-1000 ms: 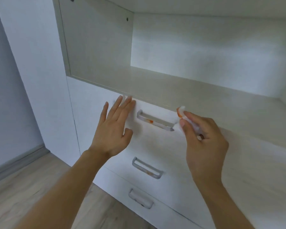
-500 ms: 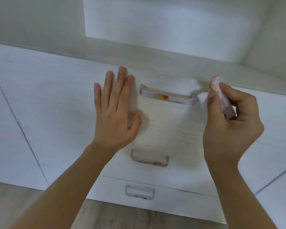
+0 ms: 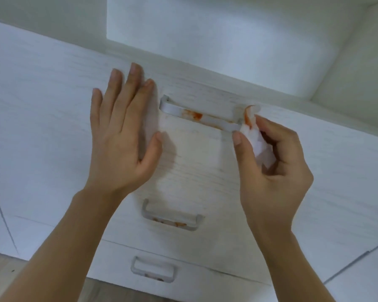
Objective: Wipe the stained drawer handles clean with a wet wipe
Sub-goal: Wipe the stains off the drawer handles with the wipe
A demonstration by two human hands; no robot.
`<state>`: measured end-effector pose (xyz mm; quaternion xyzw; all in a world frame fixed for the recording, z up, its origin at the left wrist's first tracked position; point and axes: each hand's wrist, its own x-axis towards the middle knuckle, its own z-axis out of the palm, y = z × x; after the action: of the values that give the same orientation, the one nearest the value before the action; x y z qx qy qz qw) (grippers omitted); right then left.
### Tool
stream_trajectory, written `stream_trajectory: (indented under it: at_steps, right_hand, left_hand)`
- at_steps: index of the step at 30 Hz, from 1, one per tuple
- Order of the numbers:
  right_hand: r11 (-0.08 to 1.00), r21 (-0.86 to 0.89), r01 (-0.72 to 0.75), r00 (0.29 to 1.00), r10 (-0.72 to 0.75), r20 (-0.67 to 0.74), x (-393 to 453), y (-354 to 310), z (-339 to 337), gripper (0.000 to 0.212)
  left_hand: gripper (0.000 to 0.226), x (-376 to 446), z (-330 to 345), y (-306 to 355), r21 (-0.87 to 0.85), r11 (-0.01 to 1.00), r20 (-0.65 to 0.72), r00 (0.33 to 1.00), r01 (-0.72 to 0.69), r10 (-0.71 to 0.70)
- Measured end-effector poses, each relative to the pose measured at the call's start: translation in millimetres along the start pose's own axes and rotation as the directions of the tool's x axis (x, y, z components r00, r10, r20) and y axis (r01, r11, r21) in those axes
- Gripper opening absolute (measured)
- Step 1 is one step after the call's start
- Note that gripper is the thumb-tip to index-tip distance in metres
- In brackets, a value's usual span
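An open white shelf recess (image 3: 216, 51) fills the view from 11 to 1 o'clock, its side wall (image 3: 358, 57) slanting down at 2 o'clock. A strip of wood-grain floor (image 3: 0, 271) shows at 8 o'clock, and a white cabinet panel (image 3: 362, 277) sits at 4 o'clock

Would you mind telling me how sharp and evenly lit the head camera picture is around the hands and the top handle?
Head view: soft, even light with no glare; the left hand casts a faint shadow on the drawer front; the wet wipe in the right hand looks slightly blurred; the orange stain on the top handle stays readable; wide-angle bending tilts the cabinet lines.
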<state>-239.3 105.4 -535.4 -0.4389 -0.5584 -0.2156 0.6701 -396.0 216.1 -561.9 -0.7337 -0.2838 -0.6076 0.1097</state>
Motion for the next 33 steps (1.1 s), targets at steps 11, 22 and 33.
stream_trajectory:
  at_steps: [11, 22, 33]
  right_hand:
    - [0.991, -0.083, -0.108, 0.98, 0.12, 0.158, 15, -2, -21, 0.013]
    - [0.932, 0.133, -0.336, 0.941, 0.329, 0.077, 28, -16, -13, 0.013]
    - [0.899, 0.265, -0.349, 0.926, 0.374, -0.051, 6, -15, 2, 0.028]
  left_hand:
    - [0.061, 3, 0, 11, 0.016, 0.996, -0.003, 0.996, 0.086, -0.086]
    - [0.061, -1, -5, 11, -0.033, 0.996, 0.021, 0.996, 0.084, -0.083]
    - [0.063, -2, -8, 8, -0.02, 0.998, 0.056, 0.996, 0.067, -0.066]
